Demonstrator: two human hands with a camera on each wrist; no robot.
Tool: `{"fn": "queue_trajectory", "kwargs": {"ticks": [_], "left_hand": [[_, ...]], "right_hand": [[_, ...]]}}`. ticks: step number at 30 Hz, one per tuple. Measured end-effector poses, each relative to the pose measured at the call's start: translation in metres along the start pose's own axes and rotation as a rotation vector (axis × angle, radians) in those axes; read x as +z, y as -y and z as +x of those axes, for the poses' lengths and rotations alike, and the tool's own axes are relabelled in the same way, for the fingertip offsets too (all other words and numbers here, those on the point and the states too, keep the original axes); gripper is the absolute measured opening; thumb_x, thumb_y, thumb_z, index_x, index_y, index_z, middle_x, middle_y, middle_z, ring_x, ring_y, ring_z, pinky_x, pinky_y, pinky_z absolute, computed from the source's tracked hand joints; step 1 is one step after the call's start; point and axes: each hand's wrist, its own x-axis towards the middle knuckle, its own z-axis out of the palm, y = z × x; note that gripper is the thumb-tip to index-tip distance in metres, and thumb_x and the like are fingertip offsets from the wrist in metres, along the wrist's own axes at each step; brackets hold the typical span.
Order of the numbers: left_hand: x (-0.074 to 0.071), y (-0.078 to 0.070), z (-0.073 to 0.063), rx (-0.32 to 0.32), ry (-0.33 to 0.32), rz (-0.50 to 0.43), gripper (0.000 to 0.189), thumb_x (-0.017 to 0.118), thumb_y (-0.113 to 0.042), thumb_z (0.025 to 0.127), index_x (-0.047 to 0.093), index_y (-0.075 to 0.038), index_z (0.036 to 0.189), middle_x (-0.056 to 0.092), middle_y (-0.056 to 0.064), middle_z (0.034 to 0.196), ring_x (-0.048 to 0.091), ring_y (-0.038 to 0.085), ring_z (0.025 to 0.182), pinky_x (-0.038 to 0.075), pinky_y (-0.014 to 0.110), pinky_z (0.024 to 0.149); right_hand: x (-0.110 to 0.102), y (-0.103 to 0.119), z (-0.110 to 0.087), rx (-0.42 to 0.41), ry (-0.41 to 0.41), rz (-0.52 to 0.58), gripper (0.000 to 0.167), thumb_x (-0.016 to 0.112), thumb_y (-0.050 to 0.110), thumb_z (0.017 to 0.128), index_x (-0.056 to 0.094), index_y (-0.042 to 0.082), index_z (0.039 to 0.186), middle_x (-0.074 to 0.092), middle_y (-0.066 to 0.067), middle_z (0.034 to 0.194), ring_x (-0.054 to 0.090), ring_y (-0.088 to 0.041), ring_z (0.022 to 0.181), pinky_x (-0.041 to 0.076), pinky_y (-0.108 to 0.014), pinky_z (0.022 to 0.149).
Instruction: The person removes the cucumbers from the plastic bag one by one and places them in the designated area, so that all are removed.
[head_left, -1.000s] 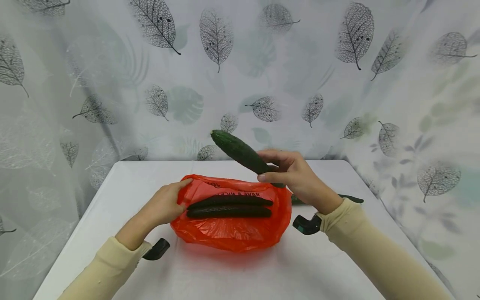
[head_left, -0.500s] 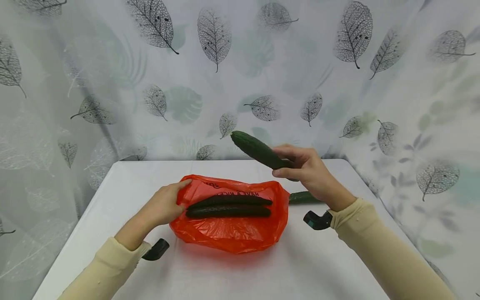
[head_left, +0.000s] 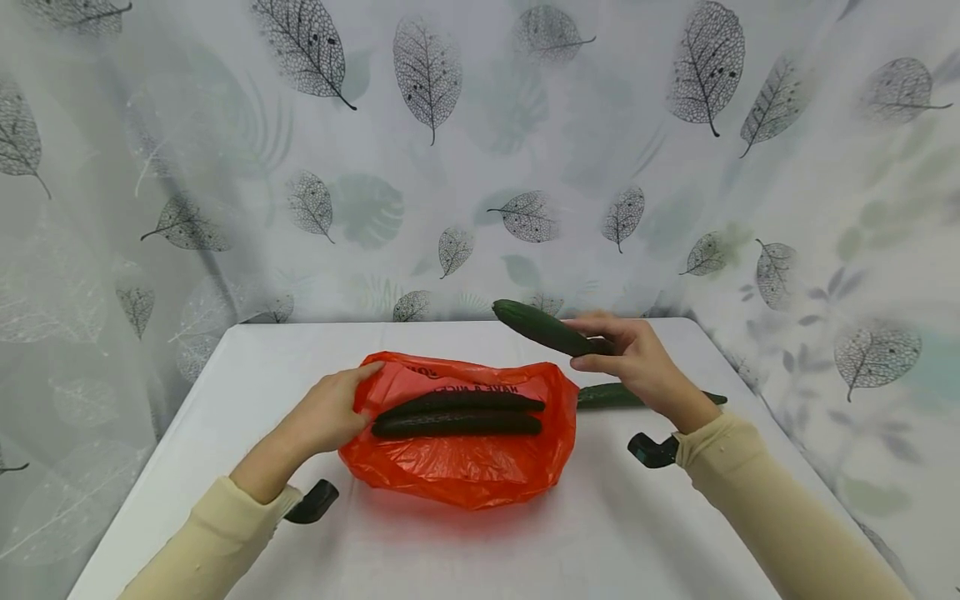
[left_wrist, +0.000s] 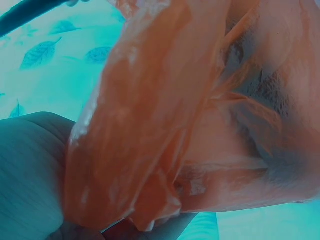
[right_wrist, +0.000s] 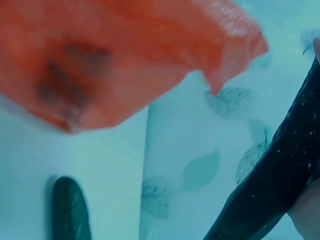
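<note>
My right hand (head_left: 633, 362) grips a dark green cucumber (head_left: 543, 327) near one end, holding it raised with its free end pointing up and left. The same cucumber (right_wrist: 275, 170) fills the right edge of the right wrist view. My left hand (head_left: 330, 408) pinches the left rim of a red plastic bag (head_left: 465, 475), whose mouth faces me. Two cucumbers (head_left: 457, 423) lie side by side inside the bag. In the left wrist view, the bag's film (left_wrist: 145, 100) covers most of the fingers.
Another cucumber (head_left: 606, 396) lies on the white table (head_left: 420, 558) right of the bag, partly hidden behind my right hand and wrist. A leaf-patterned curtain (head_left: 480, 167) hangs behind and along both sides. Dark wrist cameras (head_left: 311, 502) stick out at both cuffs.
My right hand has moved right, away from over the bag, then lowered, carrying its cucumber. The left hand stays at the bag's rim, and the bag's right side has drawn in slightly.
</note>
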Motion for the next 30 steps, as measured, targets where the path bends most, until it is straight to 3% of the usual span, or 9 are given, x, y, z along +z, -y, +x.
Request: {"fn": "queue_trajectory", "kwargs": {"ticks": [10, 17, 24, 30], "left_hand": [[0.0, -0.001, 0.001, -0.011, 0.007, 0.001, 0.068, 0.065, 0.002, 0.083, 0.046, 0.002, 0.149, 0.063, 0.022, 0.123, 0.055, 0.032, 0.094, 0.049, 0.038, 0.071], [0.0, -0.001, 0.001, -0.014, 0.005, 0.009, 0.068, 0.066, 0.001, 0.083, 0.046, 0.002, 0.149, 0.063, 0.022, 0.125, 0.056, 0.033, 0.097, 0.049, 0.041, 0.077], [0.002, 0.0, 0.001, -0.004, -0.002, 0.009, 0.068, 0.065, 0.002, 0.083, 0.046, 0.001, 0.148, 0.063, 0.022, 0.126, 0.056, 0.033, 0.098, 0.049, 0.042, 0.078], [0.002, 0.001, 0.001, 0.005, -0.007, 0.007, 0.068, 0.065, 0.002, 0.083, 0.047, 0.002, 0.148, 0.063, 0.022, 0.124, 0.057, 0.033, 0.097, 0.05, 0.041, 0.076]], "right_hand": [[-0.017, -0.026, -0.018, 0.122, -0.089, -0.137, 0.045, 0.08, 0.007, 0.086, 0.069, 0.007, 0.13, 0.064, -0.005, 0.127, 0.064, -0.024, 0.11, 0.054, -0.03, 0.087], [-0.027, -0.046, -0.031, 0.173, -0.122, -0.2, 0.045, 0.081, 0.007, 0.084, 0.07, 0.008, 0.128, 0.066, -0.005, 0.125, 0.062, -0.024, 0.11, 0.052, -0.026, 0.088], [-0.044, -0.065, -0.047, 0.285, -0.173, -0.266, 0.048, 0.082, 0.008, 0.084, 0.068, 0.009, 0.13, 0.068, -0.007, 0.12, 0.062, -0.019, 0.104, 0.052, -0.024, 0.085], [-0.059, -0.08, -0.063, 0.34, -0.187, -0.339, 0.048, 0.081, 0.008, 0.084, 0.067, 0.006, 0.131, 0.064, -0.013, 0.125, 0.059, -0.017, 0.106, 0.051, -0.023, 0.084]]}}
